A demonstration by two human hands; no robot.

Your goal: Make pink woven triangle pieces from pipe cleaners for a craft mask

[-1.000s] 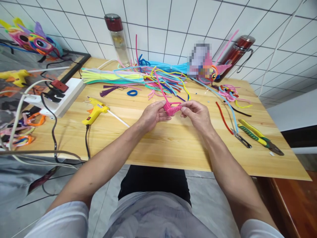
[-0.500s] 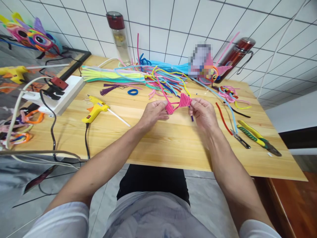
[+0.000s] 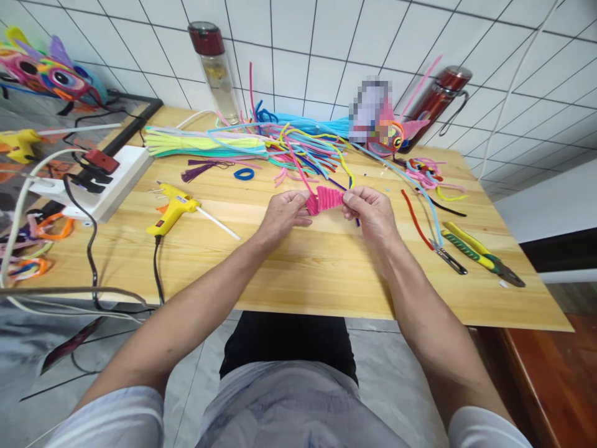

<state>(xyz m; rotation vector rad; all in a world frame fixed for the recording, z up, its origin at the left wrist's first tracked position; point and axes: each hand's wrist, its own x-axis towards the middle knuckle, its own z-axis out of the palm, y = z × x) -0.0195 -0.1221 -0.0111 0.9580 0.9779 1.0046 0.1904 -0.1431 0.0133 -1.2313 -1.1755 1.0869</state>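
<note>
From where I stand, the pink piece (image 3: 329, 198) is up between two bare hands over the middle of the counter (image 3: 289, 267). The left hand (image 3: 282, 214) pinches its near-folded end between thumb and fingers, the other fingers loosely spread beneath; the right hand (image 3: 370, 211) has the narrow tip of the ridged fan in a thumb-and-finger pinch.

That fan looks soft, so a hard tug from the right could open its ridges or bend it out of shape, and a slack pinch could let it spring loose. A long pink strand (image 3: 297, 163) reaches up from the piece towards the heap of stems (image 3: 321, 149); it might snag there and pull the folds askew. The glue gun (image 3: 175, 208) lies to the left, its cord (image 3: 157, 267) hanging towards the front edge close to the left forearm; a careless elbow could drag it. I can't tell whether it is hot.

As for containers, a clear bottle (image 3: 217, 81) stands at the back by the tiled wall, dark red lid on, with pale liquid and something yellowish high inside, too small to make out. A dark red flask (image 3: 433, 102) leans at the back right, capped and opaque, so its contents are hidden.
</note>
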